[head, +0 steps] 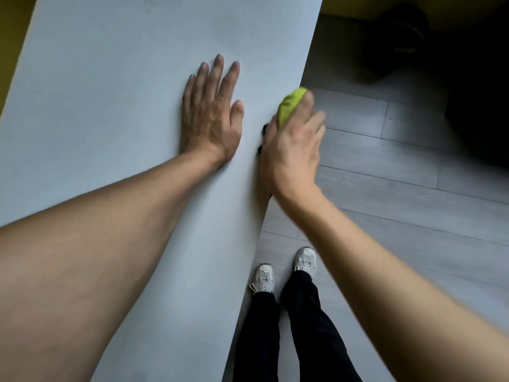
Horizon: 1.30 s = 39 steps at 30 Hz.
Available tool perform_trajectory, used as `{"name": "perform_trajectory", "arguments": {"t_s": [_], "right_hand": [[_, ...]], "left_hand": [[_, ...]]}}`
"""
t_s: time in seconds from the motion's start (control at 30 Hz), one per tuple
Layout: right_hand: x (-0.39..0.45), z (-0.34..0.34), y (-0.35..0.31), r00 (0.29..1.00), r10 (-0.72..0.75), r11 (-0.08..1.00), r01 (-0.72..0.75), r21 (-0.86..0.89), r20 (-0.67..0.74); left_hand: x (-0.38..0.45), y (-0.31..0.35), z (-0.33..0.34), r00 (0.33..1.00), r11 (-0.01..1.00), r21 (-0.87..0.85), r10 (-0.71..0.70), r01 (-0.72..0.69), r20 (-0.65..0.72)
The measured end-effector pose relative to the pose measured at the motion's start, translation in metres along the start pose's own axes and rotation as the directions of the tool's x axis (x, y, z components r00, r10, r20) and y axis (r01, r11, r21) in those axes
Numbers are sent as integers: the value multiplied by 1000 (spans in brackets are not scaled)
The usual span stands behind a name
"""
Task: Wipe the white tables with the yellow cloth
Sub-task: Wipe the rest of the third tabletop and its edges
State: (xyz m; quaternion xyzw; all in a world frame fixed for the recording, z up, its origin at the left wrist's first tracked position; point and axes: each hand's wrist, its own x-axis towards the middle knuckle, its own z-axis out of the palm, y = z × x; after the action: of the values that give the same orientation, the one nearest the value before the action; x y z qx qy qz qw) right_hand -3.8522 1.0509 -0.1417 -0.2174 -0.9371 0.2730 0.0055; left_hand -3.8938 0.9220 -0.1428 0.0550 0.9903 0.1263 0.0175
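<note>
Left hand [210,114] flat on table [110,106]; right hand [292,150] grips cloth [290,104] at its edge.

grey plank floor [399,188]; dim corner [468,78]

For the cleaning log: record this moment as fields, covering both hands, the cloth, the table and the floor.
left hand: flat on the table, fingers spread
right hand: grips the cloth at the table's right edge
cloth: yellow, bunched, partly hidden by the fingers
table: white, bare where visible
floor: grey planks
shoes: white, beside the table
</note>
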Motion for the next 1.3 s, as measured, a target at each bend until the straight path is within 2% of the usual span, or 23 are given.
{"name": "perform_trajectory", "arguments": {"t_s": [0.13, 0.23, 0.4, 0.6, 0.73, 1.03, 1.17, 1.3], "right_hand": [[-106, -5, 18, 997, -2, 1000, 0, 21, 78], [-147, -8, 27, 994, 11, 999, -15, 36, 108], [-113, -12, 15, 994, 40, 997, -47, 69, 97], [-22, -11, -5, 995, 96, 993, -97, 65, 31], [-37, -8, -2, 996, 85, 995, -87, 54, 25], [-232, -7, 32, 995, 53, 999, -51, -15, 82], [-212, -5, 24, 995, 75, 996, -72, -43, 72], [-124, -6, 7, 996, 86, 996, -85, -15, 23]], "left_hand": [[-4, 5, -6, 1000, 1000, -17, -11, 12, 26], [-39, 5, 0, 998, 997, -41, -61, 60, -13], [-164, -5, 1, 988, 992, -55, -115, 110, -106], [-266, -17, -4, 990, 992, -14, -124, 123, -72], [-277, -25, -5, 994, 996, -16, -85, 84, -61], [-277, -31, 1, 992, 998, -16, -63, 61, -113], [-277, -34, 2, 991, 998, -25, -59, 57, -122], [-278, -33, 2, 988, 997, -39, -66, 61, -139]]}}
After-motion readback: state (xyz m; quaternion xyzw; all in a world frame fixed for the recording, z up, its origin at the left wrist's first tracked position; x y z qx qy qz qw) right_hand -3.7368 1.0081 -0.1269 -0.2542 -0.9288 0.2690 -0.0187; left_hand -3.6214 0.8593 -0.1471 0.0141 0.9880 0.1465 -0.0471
